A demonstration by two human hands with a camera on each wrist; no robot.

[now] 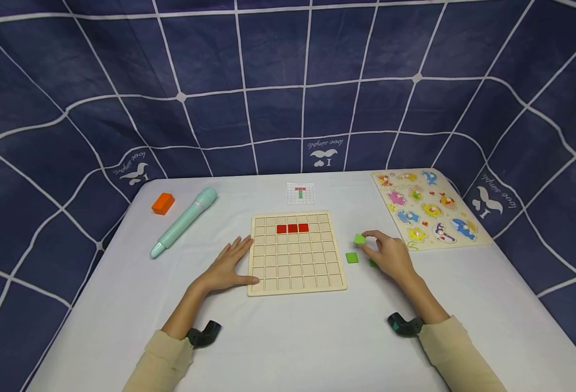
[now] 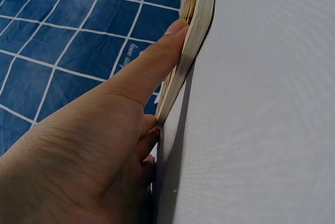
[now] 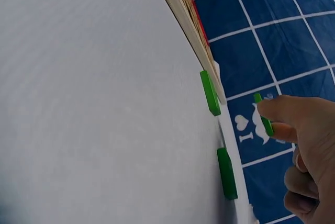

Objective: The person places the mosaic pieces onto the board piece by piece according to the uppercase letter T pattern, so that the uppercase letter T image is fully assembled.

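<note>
A square wooden grid board (image 1: 298, 261) lies mid-table, with three red tiles (image 1: 293, 228) side by side in one of its upper rows. My left hand (image 1: 225, 268) rests at the board's left edge, fingers extended and thumb over the lower left corner; the thumb (image 2: 157, 62) lies on the rim in the left wrist view. Right of the board, my right hand (image 1: 390, 256) pinches a green tile (image 1: 359, 239) between thumb and fingers, lifted off the table in the right wrist view. Two more green tiles lie below it: one flat (image 1: 352, 257), another (image 1: 373, 263) partly hidden by the hand.
A small printed grid card (image 1: 300, 194) with a red and green T pattern lies behind the board. A picture puzzle board (image 1: 430, 209) is at the back right. At the left are a mint-green microphone-shaped object (image 1: 184, 222) and an orange block (image 1: 163, 203).
</note>
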